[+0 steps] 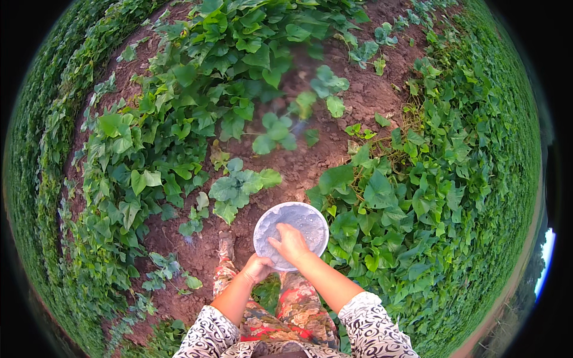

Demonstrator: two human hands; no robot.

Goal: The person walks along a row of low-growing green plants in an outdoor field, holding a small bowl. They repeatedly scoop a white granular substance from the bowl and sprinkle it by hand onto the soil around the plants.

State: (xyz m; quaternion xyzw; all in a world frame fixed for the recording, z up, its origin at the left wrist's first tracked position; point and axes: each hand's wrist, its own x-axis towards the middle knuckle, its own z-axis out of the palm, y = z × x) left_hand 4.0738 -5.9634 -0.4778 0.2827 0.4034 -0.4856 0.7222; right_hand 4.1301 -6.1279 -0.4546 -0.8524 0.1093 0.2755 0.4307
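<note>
A round white bowl [323, 240] holding pale grey powder [305, 222] is held in front of my body at waist height. My left hand [258, 268] grips its near left rim, fingers closed around the edge. Inside the bowl is my right hand [290, 243], its fingers reaching down to the powder. The thumb stands apart from the fingers, and the fingertips are partly hidden. Just beyond the bowl on the left, a leafy seedling [236, 188] with broad blue-green leaves grows from the soil.
Reddish-brown soil [352, 98] forms a strip between dense green vines [143, 149] on the left and heart-leaved vines [412, 203] on the right. More broad-leaved seedlings [277, 132] grow ahead. My shoe [226, 243] stands on the soil left of the bowl.
</note>
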